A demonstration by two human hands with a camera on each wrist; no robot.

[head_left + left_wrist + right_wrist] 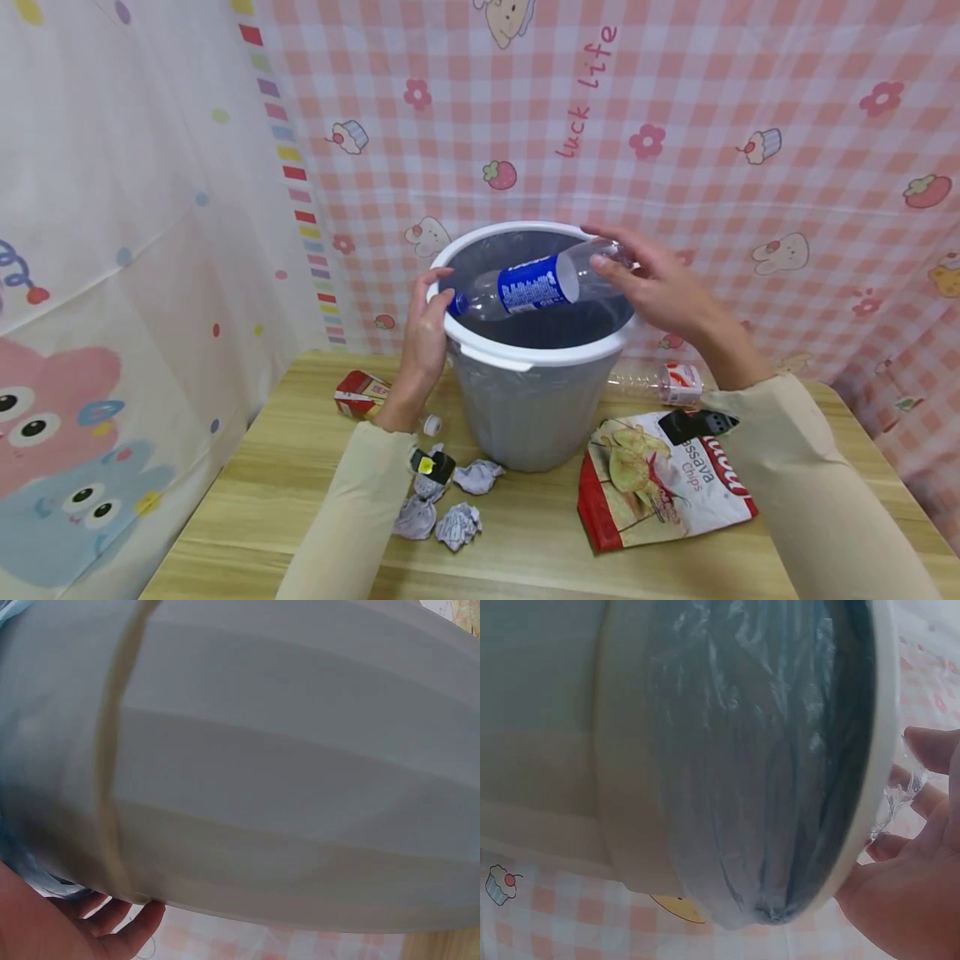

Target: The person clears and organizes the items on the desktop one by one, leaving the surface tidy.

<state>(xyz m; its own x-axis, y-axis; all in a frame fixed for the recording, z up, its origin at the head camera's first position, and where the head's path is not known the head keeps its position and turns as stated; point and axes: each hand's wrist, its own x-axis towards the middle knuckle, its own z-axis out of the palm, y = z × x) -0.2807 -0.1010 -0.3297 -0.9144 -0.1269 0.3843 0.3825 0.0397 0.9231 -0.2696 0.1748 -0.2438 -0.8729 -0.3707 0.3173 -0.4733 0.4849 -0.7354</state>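
A clear plastic bottle with a blue label [536, 283] slants across the mouth of a round grey bin with a white rim [525, 417], its base pinched between the thumb and spread fingers of the right hand [660, 279]. The left hand [426, 333] grips the rim, thumb just beside the bottle's blue cap [457, 305]; whether they touch, I cannot tell.

The right hand [915, 889] holds a clear bottle [897, 804] beside a white bin rim [886, 697].
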